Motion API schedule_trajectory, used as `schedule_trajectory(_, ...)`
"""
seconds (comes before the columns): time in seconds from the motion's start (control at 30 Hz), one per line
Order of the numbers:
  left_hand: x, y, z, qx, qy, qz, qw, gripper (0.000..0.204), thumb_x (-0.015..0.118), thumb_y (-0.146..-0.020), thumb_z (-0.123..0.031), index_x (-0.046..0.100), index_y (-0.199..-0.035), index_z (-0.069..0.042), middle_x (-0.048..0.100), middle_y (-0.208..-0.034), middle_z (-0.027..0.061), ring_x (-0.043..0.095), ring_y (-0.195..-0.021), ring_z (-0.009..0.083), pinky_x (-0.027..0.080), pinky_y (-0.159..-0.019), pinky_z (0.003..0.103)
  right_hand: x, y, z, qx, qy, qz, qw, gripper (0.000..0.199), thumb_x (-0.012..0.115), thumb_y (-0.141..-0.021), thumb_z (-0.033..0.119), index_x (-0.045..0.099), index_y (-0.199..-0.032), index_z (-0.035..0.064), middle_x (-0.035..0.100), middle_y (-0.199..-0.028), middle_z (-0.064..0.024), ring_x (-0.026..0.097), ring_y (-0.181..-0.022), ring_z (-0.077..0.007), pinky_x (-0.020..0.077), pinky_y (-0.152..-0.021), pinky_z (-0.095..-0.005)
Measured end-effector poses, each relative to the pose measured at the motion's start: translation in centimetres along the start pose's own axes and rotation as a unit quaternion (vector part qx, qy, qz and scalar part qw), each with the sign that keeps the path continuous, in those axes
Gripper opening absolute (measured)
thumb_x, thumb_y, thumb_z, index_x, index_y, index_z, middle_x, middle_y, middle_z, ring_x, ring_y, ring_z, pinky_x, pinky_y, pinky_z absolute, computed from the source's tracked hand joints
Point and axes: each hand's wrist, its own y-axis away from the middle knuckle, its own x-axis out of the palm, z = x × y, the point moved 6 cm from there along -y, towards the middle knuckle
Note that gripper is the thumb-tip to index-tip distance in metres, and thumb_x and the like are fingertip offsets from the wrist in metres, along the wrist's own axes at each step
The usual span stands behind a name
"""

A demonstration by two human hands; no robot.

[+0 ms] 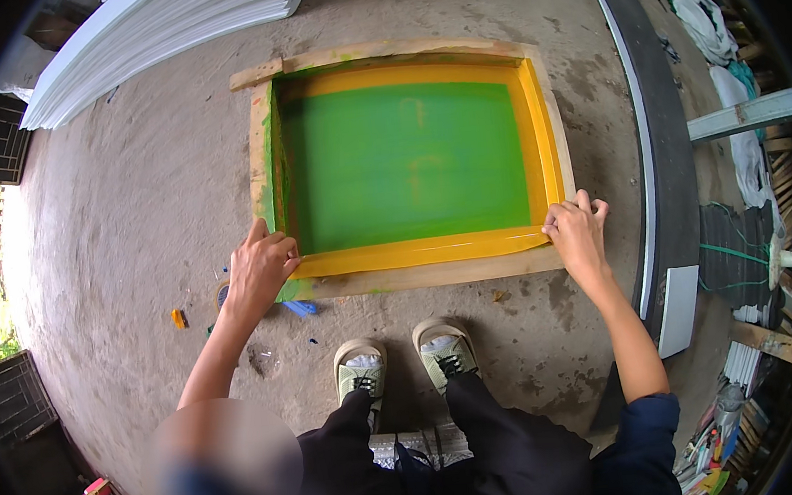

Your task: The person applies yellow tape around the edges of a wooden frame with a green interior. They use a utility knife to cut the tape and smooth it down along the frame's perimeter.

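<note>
Left hand: thumb and finger of the left hand (262,263) appear pinched together on the left end of the lower strip (424,252).
Right hand: thumb and finger of the right hand (579,233) appear pinched together on the strip's opposite end.
Lower strip: yellow and glossy; spans between the two hands along the near inner edge of the wooden frame (436,277).
Frame position: flat on the floor (158,182), extending forward from both hands; its near rail lies between them.
Right strip: the yellow right strip (545,133) runs forward from the right hand along the inner edge; judged in place.
Green panel: the green panel (408,163) fills the frame's middle, forward of and between the hands.
Upper band: the yellow upper band (392,77) borders the panel's far side; judged covered.
Left rail: forward of the left hand, the left rail (260,165) shows wood stained green; no clear yellow strip along it, inner edge in shadow.
Status: right and far edges judged done; near edge judged in progress; left edge judged open. Full adhesion of the lower strip cannot be confirmed.
Loose items: blue object (300,307) just behind the left hand; orange scrap (178,319) farther out to its left.
</note>
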Motion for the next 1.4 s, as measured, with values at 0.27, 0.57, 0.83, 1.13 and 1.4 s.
schedule_trajectory(0.27,0.5,-0.2,0.3,0.020,-0.009,-0.002,1.000,0.012,0.071,-0.066,-0.013,0.061,-0.070,-0.009,0.059,-0.072,0.0001,0.052,-0.084,0.0201,0.050,-0.069,0.034,1.1,0.1,0.2,0.010,0.002,0.004,1.000,0.010,0.070,-0.071,0.012,0.062,-0.070,0.0062,0.062,-0.075,-0.0032,0.049,-0.090,-0.0203,0.0286,-0.084,-0.0416)
schedule_trajectory(0.57,0.6,-0.4,0.3,0.004,-0.005,0.028,1.000,0.010,0.069,-0.070,-0.014,0.062,-0.074,-0.008,0.061,-0.077,0.0006,0.053,-0.085,0.0187,0.049,-0.070,0.034,1.5,-0.2,0.4,0.010,0.011,-0.015,1.000,0.009,0.070,-0.070,0.009,0.062,-0.071,0.0061,0.062,-0.074,-0.0028,0.049,-0.089,-0.0205,0.0293,-0.084,-0.0397)
schedule_trajectory(0.83,1.3,-0.5,0.8,-0.001,-0.011,0.045,0.999,0.013,0.067,-0.072,-0.018,0.062,-0.075,-0.007,0.061,-0.079,0.0001,0.050,-0.090,0.0195,0.050,-0.071,0.035,1.6,-0.1,0.5,0.012,0.017,-0.019,1.000,0.012,0.072,-0.068,0.009,0.061,-0.071,0.0055,0.061,-0.075,-0.0032,0.049,-0.088,-0.0207,0.0297,-0.084,-0.0393)
schedule_trajectory(1.13,1.9,-0.8,0.9,0.005,-0.047,0.047,0.998,0.013,0.068,-0.069,-0.017,0.064,-0.074,-0.006,0.062,-0.078,0.0015,0.050,-0.092,0.0208,0.049,-0.072,0.035,1.4,-0.4,1.0,0.014,0.021,0.003,1.000,0.009,0.070,-0.069,0.007,0.062,-0.072,0.0040,0.062,-0.075,-0.0054,0.048,-0.090,-0.0213,0.0299,-0.086,-0.0422)
schedule_trajectory(1.4,3.2,-1.5,-0.4,-0.003,-0.200,0.100,0.975,0.013,0.069,-0.068,-0.020,0.066,-0.076,-0.009,0.064,-0.079,0.0016,0.051,-0.096,0.0197,0.045,-0.077,0.033,1.3,-0.6,1.7,-0.031,0.107,0.004,0.994,0.009,0.069,-0.070,0.009,0.064,-0.074,0.0029,0.063,-0.072,-0.0091,0.050,-0.092,-0.0221,0.0294,-0.087,-0.0480)
